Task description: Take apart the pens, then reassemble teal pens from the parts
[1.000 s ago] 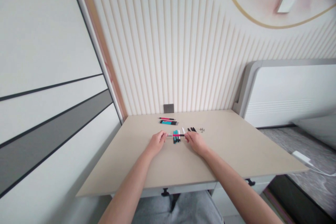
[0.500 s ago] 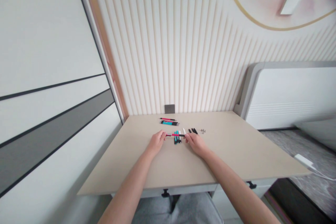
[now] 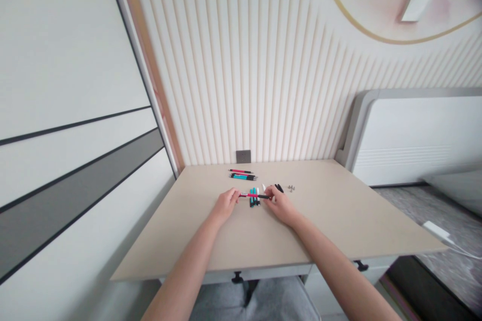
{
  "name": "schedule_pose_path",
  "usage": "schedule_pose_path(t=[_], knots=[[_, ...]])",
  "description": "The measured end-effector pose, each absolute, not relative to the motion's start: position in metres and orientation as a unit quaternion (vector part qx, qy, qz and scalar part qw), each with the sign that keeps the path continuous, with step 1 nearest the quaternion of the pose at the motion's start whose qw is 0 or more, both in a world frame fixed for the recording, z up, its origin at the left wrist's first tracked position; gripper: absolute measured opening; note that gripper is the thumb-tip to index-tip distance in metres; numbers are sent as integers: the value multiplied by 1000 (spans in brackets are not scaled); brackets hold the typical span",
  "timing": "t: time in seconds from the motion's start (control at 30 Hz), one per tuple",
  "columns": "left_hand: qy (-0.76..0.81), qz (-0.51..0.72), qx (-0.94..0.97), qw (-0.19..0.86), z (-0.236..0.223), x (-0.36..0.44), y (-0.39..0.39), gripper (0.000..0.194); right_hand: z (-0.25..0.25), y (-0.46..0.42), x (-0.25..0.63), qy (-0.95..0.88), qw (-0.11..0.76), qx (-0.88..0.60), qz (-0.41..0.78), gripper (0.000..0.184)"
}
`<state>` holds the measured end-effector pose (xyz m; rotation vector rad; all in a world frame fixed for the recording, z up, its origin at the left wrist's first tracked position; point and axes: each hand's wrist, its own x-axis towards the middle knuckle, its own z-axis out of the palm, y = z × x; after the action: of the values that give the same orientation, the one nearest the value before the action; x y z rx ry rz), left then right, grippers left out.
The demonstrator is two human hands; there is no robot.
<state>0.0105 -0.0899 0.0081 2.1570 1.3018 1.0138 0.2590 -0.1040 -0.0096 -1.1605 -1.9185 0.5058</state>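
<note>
A red and black pen (image 3: pixel 253 194) is held level just above the beige desk (image 3: pixel 331 215), one end in each hand. My left hand (image 3: pixel 225 205) pinches its left end. My right hand (image 3: pixel 280 206) pinches its black right end. Under the pen lie a few teal pen barrels and a white one (image 3: pixel 254 199). Just behind my right hand lie black pen parts (image 3: pixel 278 187) and a white piece (image 3: pixel 263 186).
A row of finished red and teal pens (image 3: pixel 243 174) lies farther back near the ribbed wall. Small silver bits (image 3: pixel 290 188) sit to the right of the black parts. A white headboard stands at the right, a wardrobe panel at the left.
The pen has shifted slightly right between my hands, and a black tip now shows at its right end by my right fingers. My arms have hardly moved.
</note>
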Motion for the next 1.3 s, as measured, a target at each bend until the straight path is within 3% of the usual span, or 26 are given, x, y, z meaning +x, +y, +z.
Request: schedule_pose_path(t=[0.17,0.57,0.8,1.03,1.3], knots=[[469,367,776,209,7,11,-90,40,-8,-106,258,-783,367,-448,226,21],[455,347,788,229,8,11,-90,42,-5,-108,256,-776,398,-439,218,16],[453,350,786,234,8,11,-91,42,0,-113,256,-808,355,-405,239,22],[490,386,758,188,11,11,-91,38,5,-115,256,-800,370,-420,214,30],[480,403,757,184,11,11,-90,35,-3,-108,256,-796,373,-436,195,21]])
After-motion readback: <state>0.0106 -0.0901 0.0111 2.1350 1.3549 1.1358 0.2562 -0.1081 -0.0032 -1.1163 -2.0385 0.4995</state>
